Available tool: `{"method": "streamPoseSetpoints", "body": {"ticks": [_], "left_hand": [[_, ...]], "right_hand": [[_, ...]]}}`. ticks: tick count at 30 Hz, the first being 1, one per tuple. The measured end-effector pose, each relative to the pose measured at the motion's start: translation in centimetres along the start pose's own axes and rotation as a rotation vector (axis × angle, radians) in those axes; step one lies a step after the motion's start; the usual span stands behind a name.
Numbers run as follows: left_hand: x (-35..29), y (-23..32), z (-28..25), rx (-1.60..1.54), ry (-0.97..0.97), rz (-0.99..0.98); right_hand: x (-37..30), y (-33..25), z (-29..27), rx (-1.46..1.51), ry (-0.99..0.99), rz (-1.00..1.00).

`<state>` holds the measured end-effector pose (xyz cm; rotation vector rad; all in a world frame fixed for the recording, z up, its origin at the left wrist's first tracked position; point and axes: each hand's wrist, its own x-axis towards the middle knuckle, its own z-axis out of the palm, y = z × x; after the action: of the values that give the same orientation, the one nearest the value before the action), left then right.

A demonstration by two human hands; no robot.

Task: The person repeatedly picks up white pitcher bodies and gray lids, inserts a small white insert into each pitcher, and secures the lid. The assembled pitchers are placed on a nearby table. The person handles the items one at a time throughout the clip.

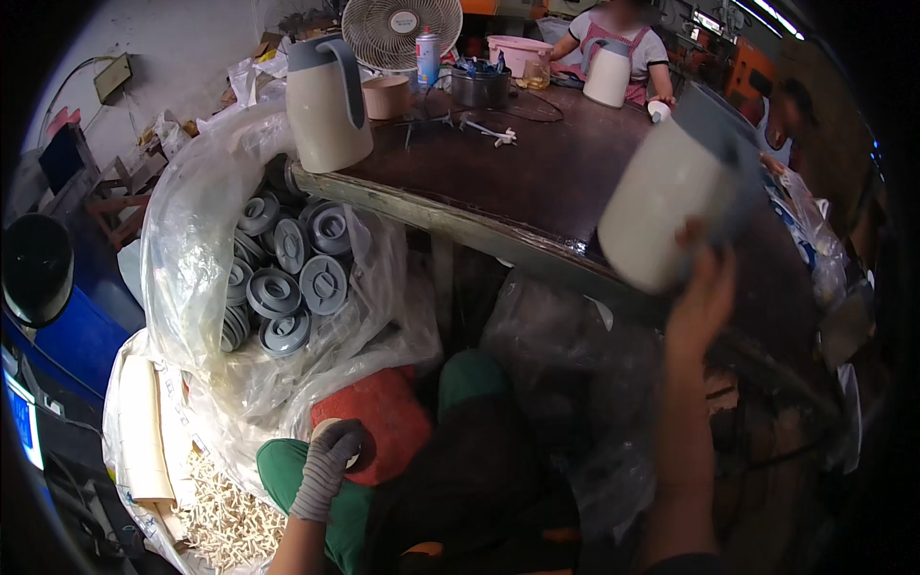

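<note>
A cream jug (647, 206) with a grey top and handle tilts over the right side of the table, blurred by motion. My bare right hand (704, 292) is at its lower handle side, fingers closed against it. Down by my lap, my left hand (335, 450) wears a striped grey glove and is closed around a small cream rounded piece (326, 425), mostly hidden by the fingers. A red cloth-like bundle (379, 417) lies beside that hand. Another cream jug (326, 115) with a grey handle stands upright at the table's left corner.
Grey round lids (324, 285) fill a clear plastic bag (182, 259) left of the dark table (479, 182). Small cream parts (225, 513) lie in a sack below. A fan (402, 34), spray can (427, 57) and dark pot (481, 88) stand behind. A co-worker (637, 43) sits across near a third jug (608, 75).
</note>
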<state>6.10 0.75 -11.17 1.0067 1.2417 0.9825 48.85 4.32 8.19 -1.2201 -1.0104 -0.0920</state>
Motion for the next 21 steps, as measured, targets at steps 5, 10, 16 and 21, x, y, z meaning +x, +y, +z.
{"method": "streamPoseSetpoints", "body": {"ticks": [5,10,16,21], "left_hand": [[0.3,-0.6,-0.3,-0.100,0.001,-0.056],[0.7,-1.9,-0.7,-0.060,0.010,-0.071],[0.9,-1.9,-0.5,-0.088,0.011,-0.123],[0.3,-1.7,-0.3,-0.091,0.024,-0.121]], "right_hand": [[3.5,4.3,1.2,-0.881,-0.492,0.030],[2.4,4.9,2.1,-0.900,-0.417,-0.142],[2.3,5.5,2.0,-0.923,-0.397,-0.207],[2.1,5.2,2.4,-0.940,-0.397,-0.211]]}}
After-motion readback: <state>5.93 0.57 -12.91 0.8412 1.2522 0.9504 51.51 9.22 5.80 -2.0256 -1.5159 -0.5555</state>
